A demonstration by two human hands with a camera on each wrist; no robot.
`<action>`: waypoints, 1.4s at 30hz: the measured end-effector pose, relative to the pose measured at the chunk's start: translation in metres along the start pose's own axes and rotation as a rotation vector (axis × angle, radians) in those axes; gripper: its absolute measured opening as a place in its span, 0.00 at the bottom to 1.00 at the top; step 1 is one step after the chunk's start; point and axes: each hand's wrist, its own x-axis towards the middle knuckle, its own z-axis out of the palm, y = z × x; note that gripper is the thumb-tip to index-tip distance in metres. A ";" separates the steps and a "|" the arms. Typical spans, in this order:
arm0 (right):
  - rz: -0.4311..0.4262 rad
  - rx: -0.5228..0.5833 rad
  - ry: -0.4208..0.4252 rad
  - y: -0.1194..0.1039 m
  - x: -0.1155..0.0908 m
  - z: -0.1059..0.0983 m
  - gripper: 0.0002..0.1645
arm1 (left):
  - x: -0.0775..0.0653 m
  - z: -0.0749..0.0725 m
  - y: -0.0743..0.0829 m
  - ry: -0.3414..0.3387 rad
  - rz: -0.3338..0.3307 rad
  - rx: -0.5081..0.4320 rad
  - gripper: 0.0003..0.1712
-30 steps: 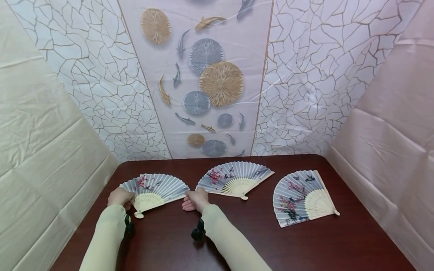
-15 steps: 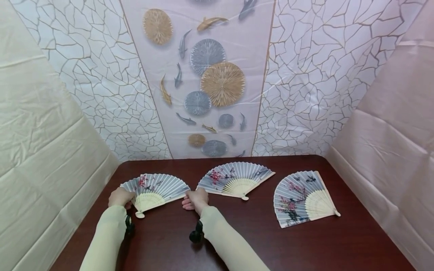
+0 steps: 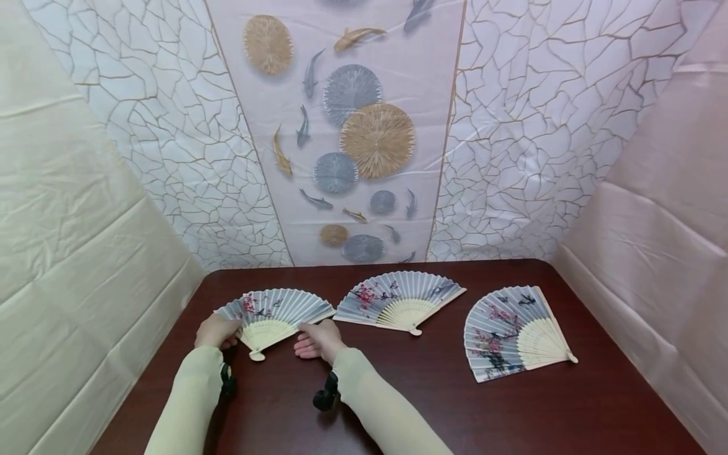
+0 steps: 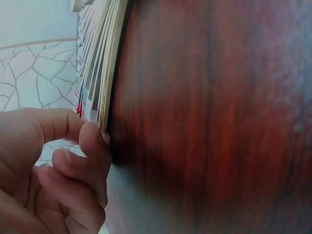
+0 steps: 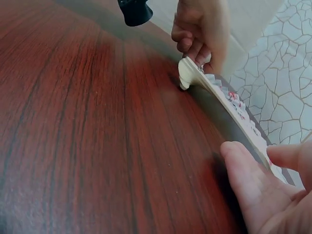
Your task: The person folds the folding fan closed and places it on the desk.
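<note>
In the head view, an opened folding fan point(image 3: 290, 309), grey-blue with pink blossoms and pale ribs, is at the left of the table. Its left edge is pinched by my left hand point(image 3: 217, 332); the left wrist view shows thumb and fingertips at the end of its ribs point(image 4: 105, 73). My right hand point(image 3: 323, 341) holds the fan's lower right edge, thumb above and nearly straight fingers below. In the right wrist view, the fan's outer rib point(image 5: 229, 105) runs between that thumb and the fingers point(image 5: 243, 170), tilted slightly off the table; firmness of hold is unclear.
A second opened fan point(image 3: 400, 300) lies just right of the held one, their edges nearly touching. Farther right a third opened fan point(image 3: 517, 335) lies turned sideways. All are on a dark red wooden table point(image 3: 455, 404), with patterned cloth point(image 3: 506, 158) behind it.
The left hand and the held fan have shifted right, bringing the fan's tip close to the middle fan. The right hand has moved slightly left along the fan's lower edge. The head view shifted slightly.
</note>
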 end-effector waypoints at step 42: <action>-0.358 0.178 -0.003 -0.034 -0.010 0.024 0.17 | -0.008 0.015 0.010 -0.129 -0.062 -0.764 0.13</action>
